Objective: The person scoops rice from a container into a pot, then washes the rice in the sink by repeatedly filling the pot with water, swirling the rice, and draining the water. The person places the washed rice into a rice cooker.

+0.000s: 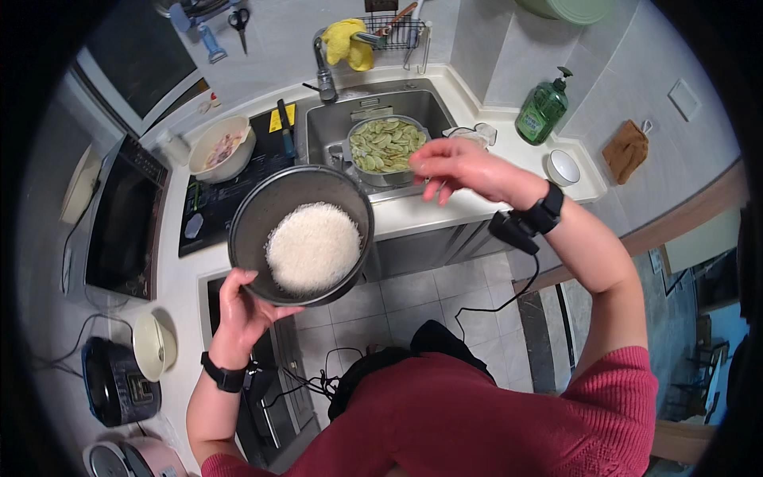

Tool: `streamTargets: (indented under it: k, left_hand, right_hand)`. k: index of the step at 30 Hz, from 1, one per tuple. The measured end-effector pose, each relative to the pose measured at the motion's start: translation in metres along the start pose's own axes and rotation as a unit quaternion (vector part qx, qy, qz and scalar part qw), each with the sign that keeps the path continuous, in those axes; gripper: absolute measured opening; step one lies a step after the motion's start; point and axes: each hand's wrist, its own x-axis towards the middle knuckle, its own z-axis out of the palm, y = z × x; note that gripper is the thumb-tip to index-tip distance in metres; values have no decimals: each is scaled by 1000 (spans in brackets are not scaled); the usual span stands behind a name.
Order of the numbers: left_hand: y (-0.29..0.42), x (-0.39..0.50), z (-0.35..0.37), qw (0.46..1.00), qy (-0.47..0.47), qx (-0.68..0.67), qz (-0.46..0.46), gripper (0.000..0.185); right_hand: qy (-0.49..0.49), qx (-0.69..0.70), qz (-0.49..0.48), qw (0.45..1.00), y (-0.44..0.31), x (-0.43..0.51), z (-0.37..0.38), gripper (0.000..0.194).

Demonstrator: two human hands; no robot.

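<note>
My left hand (247, 310) grips the lower rim of a dark rice cooker inner pot (244, 238), thumb over the edge and fingers beneath. The pot is tilted towards me, and white uncooked rice (315, 247) lies heaped in its bottom. Nothing is in my right hand (456, 170), which is raised with loosely bent fingers near the sink. Just behind its fingertips is a metal basin (390, 179) full of pale green sliced vegetable (384, 143), standing inside the steel sink (438, 104).
A faucet (325, 83) with a yellow cloth (347, 45) rises behind the sink. Left are a knife (285, 128), a bowl of raw meat (222, 152), a microwave (125, 220) and a rice cooker (119, 381). Right are a green soap bottle (541, 113) and a white bowl (563, 167).
</note>
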Motion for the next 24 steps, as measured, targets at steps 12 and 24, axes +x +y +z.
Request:
streamTargets:
  k: [12,24]
  left_hand:
    - [46,147,60,993,-68,43,-90,69]
    - [91,229,113,986,-32,147,-68,74]
  right_hand:
    - [-124,375,121,911,50,71,-25,77]
    - [-80,468,52,878,31,104,-96,61]
